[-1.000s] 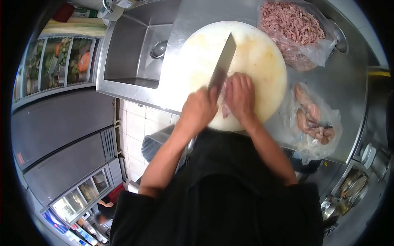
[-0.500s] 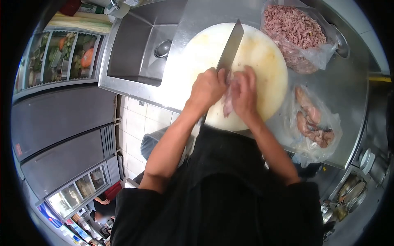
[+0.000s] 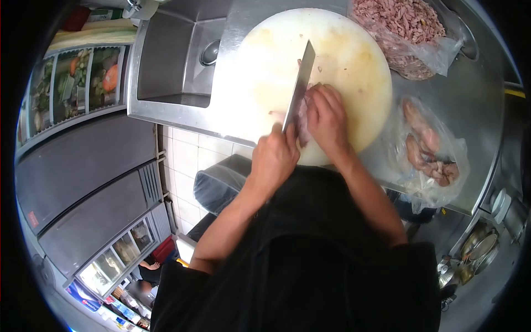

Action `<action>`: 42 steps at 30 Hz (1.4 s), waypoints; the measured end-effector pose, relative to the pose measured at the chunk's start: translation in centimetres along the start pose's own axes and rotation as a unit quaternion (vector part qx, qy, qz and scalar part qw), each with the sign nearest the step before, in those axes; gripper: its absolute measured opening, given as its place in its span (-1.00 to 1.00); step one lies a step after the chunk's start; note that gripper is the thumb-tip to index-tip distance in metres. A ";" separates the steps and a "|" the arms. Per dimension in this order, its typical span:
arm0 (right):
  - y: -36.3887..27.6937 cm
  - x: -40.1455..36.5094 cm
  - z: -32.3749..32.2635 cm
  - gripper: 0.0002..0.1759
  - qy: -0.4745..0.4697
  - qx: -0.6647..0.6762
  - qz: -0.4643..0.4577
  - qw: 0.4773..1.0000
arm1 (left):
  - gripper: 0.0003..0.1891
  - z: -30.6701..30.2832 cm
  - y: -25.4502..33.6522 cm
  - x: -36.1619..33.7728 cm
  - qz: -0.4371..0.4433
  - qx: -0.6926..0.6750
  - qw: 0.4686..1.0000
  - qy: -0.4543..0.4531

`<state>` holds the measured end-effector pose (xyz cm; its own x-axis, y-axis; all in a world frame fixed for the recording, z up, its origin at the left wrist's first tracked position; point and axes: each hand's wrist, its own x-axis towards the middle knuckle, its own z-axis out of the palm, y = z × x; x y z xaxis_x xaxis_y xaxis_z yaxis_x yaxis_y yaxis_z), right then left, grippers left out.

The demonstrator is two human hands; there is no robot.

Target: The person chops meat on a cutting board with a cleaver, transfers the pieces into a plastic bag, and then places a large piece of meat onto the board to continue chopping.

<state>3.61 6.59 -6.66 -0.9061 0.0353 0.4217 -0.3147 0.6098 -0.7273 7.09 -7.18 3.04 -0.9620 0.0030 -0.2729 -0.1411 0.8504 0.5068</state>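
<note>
My left hand (image 3: 274, 156) is closed around the handle of a large kitchen knife (image 3: 301, 83), its blade pointing away from me over a round white cutting board (image 3: 260, 72). Beside the blade, a piece of pale pink meat (image 3: 302, 124) lies on the board. My right hand (image 3: 330, 119) presses on this meat with bent fingers, close to the knife's right side. A thin strip of meat (image 3: 276, 113) sits left of the blade. Small scraps dot the board near the tip. The meat's far side is partly hidden under my right fingers.
A plastic bag of chopped meat (image 3: 406, 27) is at the back right, and another bag with whole meat pieces (image 3: 423, 141) lies right of the board. A steel sink (image 3: 171, 55) is on the left. A bin (image 3: 221, 182) stands below the counter; another person (image 3: 149, 271) is at lower left.
My left hand has drawn the knife back toward me and the blade is more upright. A strip now lies left of it. My right hand stays on the meat.
</note>
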 end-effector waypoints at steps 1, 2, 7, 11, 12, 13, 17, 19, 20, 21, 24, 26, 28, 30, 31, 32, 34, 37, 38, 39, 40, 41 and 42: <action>-0.1 0.1 0.0 -0.69 -0.005 0.000 -0.004 1.000 | -0.60 0.5 0.4 1.2 0.012 -0.014 1.000 0.009; -0.1 0.1 0.0 -0.70 -0.006 0.005 -0.006 1.000 | -0.59 0.8 0.9 2.4 0.022 -0.028 0.999 0.021; 0.6 0.1 0.3 -0.75 0.004 0.003 -0.028 1.000 | -0.55 1.0 0.9 6.9 0.062 -0.038 0.995 0.062; 0.4 0.0 0.0 -0.73 -0.023 -0.007 -0.027 0.999 | -0.52 -2.8 2.2 5.9 -0.017 -0.078 0.996 -0.049; 0.3 -0.2 0.1 -0.73 -0.007 -0.013 -0.008 1.000 | -0.52 -4.2 3.0 4.9 -0.048 -0.082 0.992 -0.089; 0.2 -0.4 0.5 -0.73 0.008 -0.017 0.012 1.000 | -0.53 -4.9 3.3 3.7 -0.060 -0.073 0.990 -0.106; 0.1 -0.6 0.7 -0.75 0.030 -0.002 0.024 0.999 | -0.56 -4.0 1.1 -2.3 -0.011 0.010 0.998 -0.058; 0.4 -0.5 1.0 -0.73 0.039 -0.015 -0.005 0.999 | -0.58 -1.8 -0.4 -2.7 0.023 0.022 0.999 -0.007; 0.5 -0.6 1.2 -0.72 0.041 -0.020 -0.017 0.999 | -0.59 -0.8 -0.7 -2.5 0.017 0.006 1.000 0.004; 0.5 -0.8 1.1 -0.70 0.030 -0.012 -0.016 0.999 | -0.59 0.0 -0.6 -2.5 0.007 -0.010 1.000 0.015; 0.5 -0.3 0.5 -0.64 0.000 0.010 -0.029 1.000 | -0.58 0.9 1.6 3.4 0.039 -0.062 0.996 0.058; 0.8 -0.2 0.5 -0.64 0.003 0.011 -0.030 0.999 | -0.56 0.7 2.4 6.8 0.073 -0.030 0.995 0.058; 0.8 -0.2 0.0 -0.67 0.003 0.021 -0.018 1.000 | -0.56 0.1 2.9 7.9 0.072 -0.012 0.996 0.055; 0.8 0.1 0.0 -0.70 0.017 0.024 -0.004 1.000 | -0.55 -2.6 3.8 7.3 0.102 -0.022 0.994 -0.027; 0.8 0.0 0.1 -0.71 0.021 0.027 0.008 0.999 | -0.54 -4.1 4.6 6.0 0.036 -0.032 0.997 -0.060; 0.8 -0.2 0.2 -0.73 0.026 0.021 0.010 0.999 | -0.54 -5.2 5.2 4.5 -0.032 -0.041 0.994 -0.093; 1.0 -0.1 0.5 -0.75 0.033 0.009 0.011 0.999 | -0.55 -5.7 5.0 1.3 -0.120 -0.044 0.983 -0.134; 0.6 -0.2 1.0 -0.77 0.062 -0.021 0.001 0.998 | -0.62 -2.6 1.6 -3.6 -0.046 0.023 0.998 -0.046; 0.6 -0.1 1.1 -0.77 0.059 -0.021 -0.002 0.998 | -0.64 -1.4 0.4 -4.2 0.001 0.053 0.999 0.001; 0.5 0.0 1.1 -0.77 0.056 -0.021 -0.006 0.998 | -0.66 -0.7 0.2 -3.9 -0.001 0.042 0.999 0.010; 0.5 -0.1 1.0 -0.76 0.051 -0.021 -0.009 0.998 | -0.68 0.3 0.3 -3.4 -0.005 0.031 0.999 0.018; 0.5 -0.2 0.8 -0.75 0.038 -0.012 -0.005 0.999 | -0.69 1.2 0.5 -2.7 -0.008 0.019 0.999 0.027; 0.5 -0.1 0.7 -0.74 0.027 -0.005 -0.003 1.000 | -0.67 1.2 1.5 -0.9 0.015 -0.001 0.999 0.046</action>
<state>3.34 6.40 -7.45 -0.8875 0.0753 0.4547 -0.3166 0.6173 -0.7202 7.99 -5.31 3.03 -0.9834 -0.0196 -0.1805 -0.1115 0.8499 0.5150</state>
